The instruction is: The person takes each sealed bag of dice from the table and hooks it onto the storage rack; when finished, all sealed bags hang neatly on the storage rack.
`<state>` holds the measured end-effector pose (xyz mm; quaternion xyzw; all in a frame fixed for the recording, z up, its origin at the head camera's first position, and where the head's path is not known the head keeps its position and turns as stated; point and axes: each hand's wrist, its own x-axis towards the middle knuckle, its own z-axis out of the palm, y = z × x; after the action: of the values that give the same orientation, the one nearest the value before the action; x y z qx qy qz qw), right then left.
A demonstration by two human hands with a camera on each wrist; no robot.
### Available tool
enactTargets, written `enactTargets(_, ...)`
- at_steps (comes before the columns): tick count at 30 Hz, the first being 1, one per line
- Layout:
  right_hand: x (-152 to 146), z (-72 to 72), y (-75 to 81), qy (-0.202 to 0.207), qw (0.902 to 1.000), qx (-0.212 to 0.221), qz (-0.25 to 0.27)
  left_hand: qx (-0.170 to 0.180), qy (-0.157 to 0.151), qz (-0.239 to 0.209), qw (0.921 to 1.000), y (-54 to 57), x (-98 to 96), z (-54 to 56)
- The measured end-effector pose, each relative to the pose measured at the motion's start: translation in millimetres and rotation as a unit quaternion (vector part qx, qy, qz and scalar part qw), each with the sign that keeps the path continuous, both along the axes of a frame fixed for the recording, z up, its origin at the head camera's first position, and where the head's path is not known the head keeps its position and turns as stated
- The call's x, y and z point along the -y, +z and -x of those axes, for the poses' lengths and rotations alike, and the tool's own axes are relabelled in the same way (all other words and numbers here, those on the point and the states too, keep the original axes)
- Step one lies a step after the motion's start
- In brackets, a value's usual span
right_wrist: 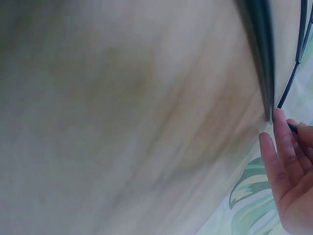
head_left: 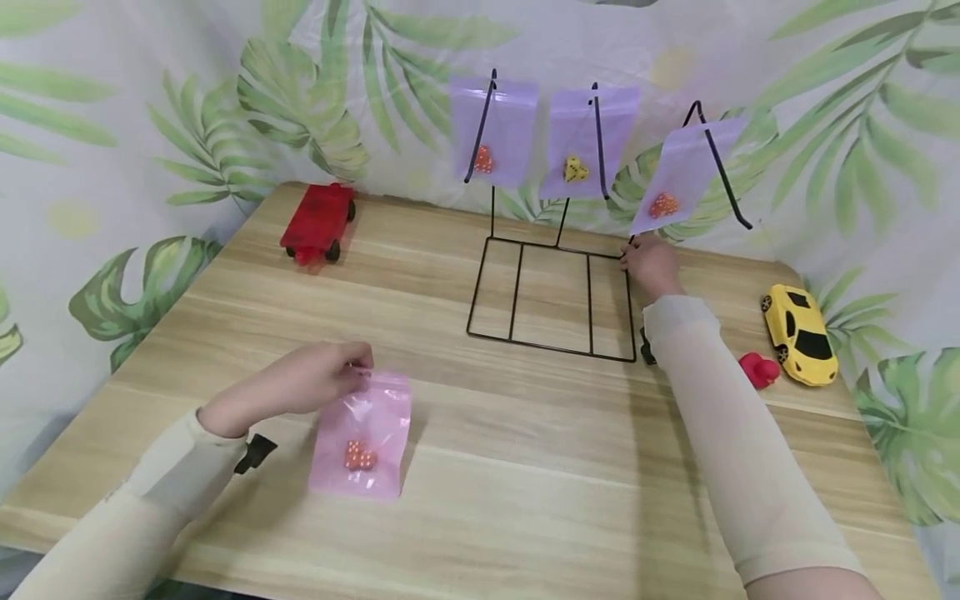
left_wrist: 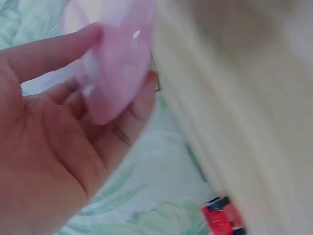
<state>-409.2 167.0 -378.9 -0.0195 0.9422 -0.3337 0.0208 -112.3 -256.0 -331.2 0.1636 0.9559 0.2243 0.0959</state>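
Observation:
My left hand (head_left: 333, 377) pinches the top edge of a pink zip bag (head_left: 386, 417) with a few orange dice (head_left: 360, 456) in it. The bag hangs just over the front left of the table. In the left wrist view the pink film (left_wrist: 115, 68) lies between thumb and fingers. My right hand (head_left: 652, 262) grips the back right corner of a black wire rack (head_left: 555, 343); a thin black rod shows between its fingers in the right wrist view. Three purple zip bags hang on the hooks: the left (head_left: 517, 125) and right (head_left: 701, 162) with orange dice, the middle (head_left: 615, 125) with yellow dice.
A red toy truck (head_left: 321, 218) stands at the back left of the wooden table (head_left: 525, 475). At the right edge are a yellow toy car (head_left: 802, 333) and a red rubber duck (head_left: 760, 370). A leaf-patterned cloth (head_left: 202, 50) hangs behind the table.

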Motion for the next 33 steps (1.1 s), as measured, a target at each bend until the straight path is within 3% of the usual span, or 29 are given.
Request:
enactTargets(7, 0, 0.8, -2.4, 0.007, 0.9995, -0.013, -0.026, -0.055, 0.004, -0.088, 0.9946, 28.4, -15.0, 15.4)
enactTargets(12, 2, 0.6, -3.4, -0.005, 0.9998, 0.011, 0.014, -0.092, 0.026, -0.129, 0.9870, 50.0, -34.5, 23.1)
enactTargets(15, 3, 1.5, -3.6, -0.011, 0.9996, 0.017, 0.018, -0.171, 0.031, -0.176, 0.9690, 67.1, -46.5, 30.4)
enactTargets(19, 3, 2.4, -1.5, -0.012, 0.9996, 0.012, 0.023, -0.276, 0.032, -0.248, 0.9282, 92.0, -60.4, 47.1)
enactTargets(21, 3, 2.5, -0.8, -0.011, 0.9993, 0.015, 0.031, -0.283, 0.036, -0.279, 0.9171, 102.1, -66.3, 56.7)
enactTargets(23, 2, 2.2, -0.2, -0.008, 0.9992, 0.020, 0.033, -0.272, 0.038, -0.304, 0.9123, 109.7, -71.0, 65.8)
enactTargets(26, 2, 2.8, -0.2, -0.003, 0.9993, 0.021, 0.030, -0.247, 0.038, -0.330, 0.9101, 117.1, -75.9, 74.9)
enactTargets(33, -1, 7.0, -5.0, -0.003, 0.9992, 0.008, 0.039, -0.235, 0.039, -0.343, 0.9085, 121.6, -81.1, 83.9)
